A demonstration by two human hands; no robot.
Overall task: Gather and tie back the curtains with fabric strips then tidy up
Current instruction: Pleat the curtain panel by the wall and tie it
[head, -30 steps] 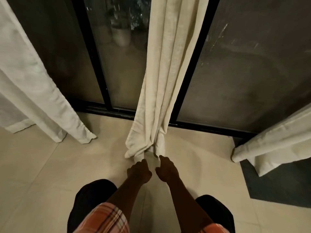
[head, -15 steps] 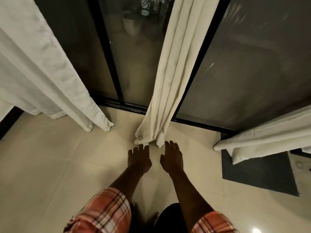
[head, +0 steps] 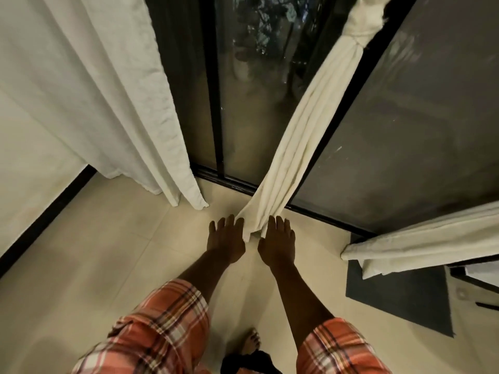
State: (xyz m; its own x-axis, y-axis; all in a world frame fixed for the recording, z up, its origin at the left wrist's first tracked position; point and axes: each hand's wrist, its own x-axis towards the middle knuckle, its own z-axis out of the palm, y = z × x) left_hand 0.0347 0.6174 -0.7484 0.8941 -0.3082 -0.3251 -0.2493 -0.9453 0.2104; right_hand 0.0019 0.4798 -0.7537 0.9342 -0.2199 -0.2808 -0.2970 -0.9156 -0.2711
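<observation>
Cream cloth runs through the middle of the head view. I see the gathered curtain (head: 305, 136) slanting from the upper right of the frame down to the centre, bound near its top by a knotted fabric strip (head: 357, 39). Its hem ends between the person's two hands. The left hand (head: 225, 238) lies against the hem's left edge and the right hand (head: 276, 244) against its right edge. Both have straight, spread fingers; I cannot see the thumbs. A white curtain (head: 108, 90) hangs loose at upper left, and another curtain (head: 418, 238) crosses the right edge above a dark mat (head: 399, 295). Plaid sleeves (head: 162, 327) fill the bottom, over pale floor tiles (head: 94, 252).
</observation>
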